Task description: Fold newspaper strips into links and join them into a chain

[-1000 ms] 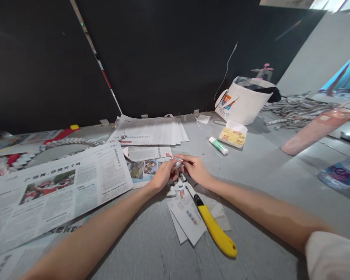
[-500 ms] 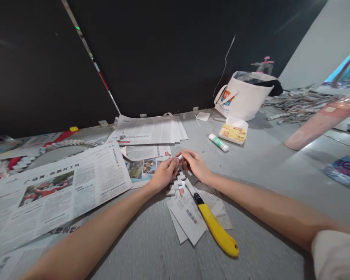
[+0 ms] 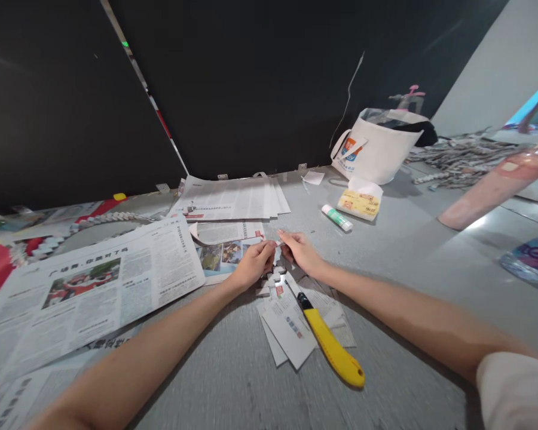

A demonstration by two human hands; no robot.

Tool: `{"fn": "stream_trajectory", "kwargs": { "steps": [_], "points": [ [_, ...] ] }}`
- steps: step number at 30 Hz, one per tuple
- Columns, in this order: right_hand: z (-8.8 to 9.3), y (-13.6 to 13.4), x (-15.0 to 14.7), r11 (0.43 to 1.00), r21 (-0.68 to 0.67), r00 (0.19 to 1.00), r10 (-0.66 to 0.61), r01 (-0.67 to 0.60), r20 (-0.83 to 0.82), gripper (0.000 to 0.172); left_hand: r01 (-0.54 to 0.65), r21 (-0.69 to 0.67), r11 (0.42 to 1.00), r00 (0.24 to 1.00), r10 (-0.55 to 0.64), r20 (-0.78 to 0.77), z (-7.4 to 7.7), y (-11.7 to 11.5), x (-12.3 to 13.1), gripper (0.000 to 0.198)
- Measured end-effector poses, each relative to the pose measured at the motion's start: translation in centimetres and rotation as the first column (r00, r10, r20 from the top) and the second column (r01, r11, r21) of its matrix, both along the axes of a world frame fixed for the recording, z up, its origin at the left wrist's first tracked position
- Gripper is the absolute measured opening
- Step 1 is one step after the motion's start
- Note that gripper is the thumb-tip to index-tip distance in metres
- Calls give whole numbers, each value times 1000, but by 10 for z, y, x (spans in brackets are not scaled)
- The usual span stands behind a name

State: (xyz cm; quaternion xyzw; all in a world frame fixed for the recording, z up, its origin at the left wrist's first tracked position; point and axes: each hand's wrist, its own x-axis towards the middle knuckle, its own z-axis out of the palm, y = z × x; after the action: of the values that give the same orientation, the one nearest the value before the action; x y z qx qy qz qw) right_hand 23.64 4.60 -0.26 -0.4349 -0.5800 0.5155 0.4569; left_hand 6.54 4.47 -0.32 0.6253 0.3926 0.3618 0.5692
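Note:
My left hand and my right hand meet over the grey table, fingertips pinched together on a folded newspaper strip whose zigzag tail hangs down between them. Just below the hands lie cut newspaper pieces in a small pile. A yellow utility knife lies across that pile, blade end toward my right hand.
An open newspaper covers the left side, more sheets lie behind. A glue stick, a tissue pack, a white bag, a pink bottle and a heap of folded paper chains stand to the right.
Both hands stay pinched on the folded strip, with small finger movements. The view shifted slightly; nothing else on the table moved.

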Motion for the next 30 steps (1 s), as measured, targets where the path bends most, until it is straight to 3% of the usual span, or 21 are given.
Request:
{"fn": "stream_trajectory", "kwargs": {
  "steps": [8, 14, 30],
  "points": [
    [-1, -1, 2, 1000, 2, 999, -3, 3, -35, 74, -28, -60, 998, 997, 33, 73, -1, -1, 2, 53],
    [1, -2, 4, 1000, 3, 998, -1, 1, -57, 71, 10, -40, 999, 997, -7, 77, 2, -3, 1, 48],
    [-5, 5, 5, 998, 30, 992, 64, -61, -110, 71, 85, 47, 995, 996, -83, -28, 2, -3, -3, 40]
  ]
}}
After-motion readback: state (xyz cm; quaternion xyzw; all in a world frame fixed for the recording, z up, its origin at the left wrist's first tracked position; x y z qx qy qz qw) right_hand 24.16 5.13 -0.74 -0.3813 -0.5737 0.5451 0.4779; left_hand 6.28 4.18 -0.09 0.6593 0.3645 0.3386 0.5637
